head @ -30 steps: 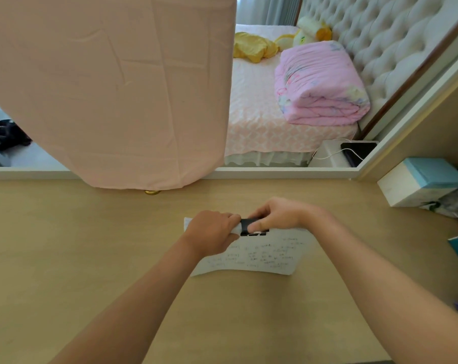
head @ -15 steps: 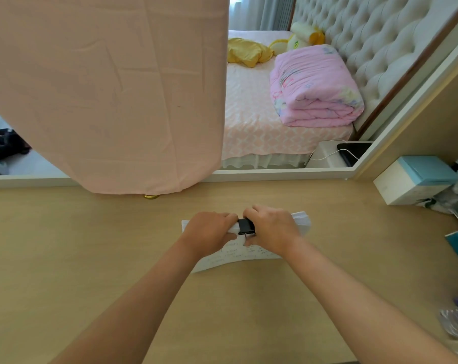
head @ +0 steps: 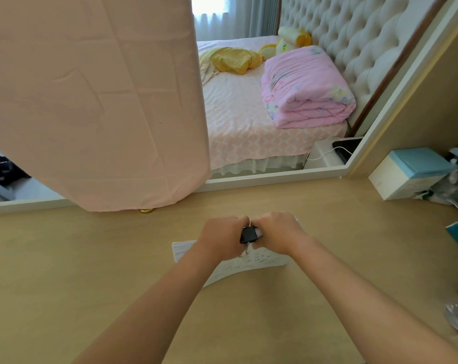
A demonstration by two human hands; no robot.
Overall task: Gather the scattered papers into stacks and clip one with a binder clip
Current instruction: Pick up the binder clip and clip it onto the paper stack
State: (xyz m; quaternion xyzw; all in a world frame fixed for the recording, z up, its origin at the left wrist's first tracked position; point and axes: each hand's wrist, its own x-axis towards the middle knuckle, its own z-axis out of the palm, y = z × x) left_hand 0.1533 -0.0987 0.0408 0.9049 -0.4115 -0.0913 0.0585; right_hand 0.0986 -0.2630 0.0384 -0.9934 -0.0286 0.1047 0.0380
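Head view puts the gathered paper stack [head: 259, 261] mid-desk [head: 91, 271], black binder clip [head: 249, 235] apparently seated on its raised far edge, left hand [head: 222, 239] and right hand [head: 275, 232] both curled around that edge, so little beyond letting go seems left.

right hand [head: 276, 233] drawn in against left hand [head: 221, 239], binder clip [head: 249, 235] tipped upright between them, paper stack [head: 262, 260] now bowed

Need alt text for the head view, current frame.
The left hand and right hand grip a paper stack at a desk, with a black binder clip on its far edge between them. Behind the desk hangs a pink cloth, with a bed to its right.
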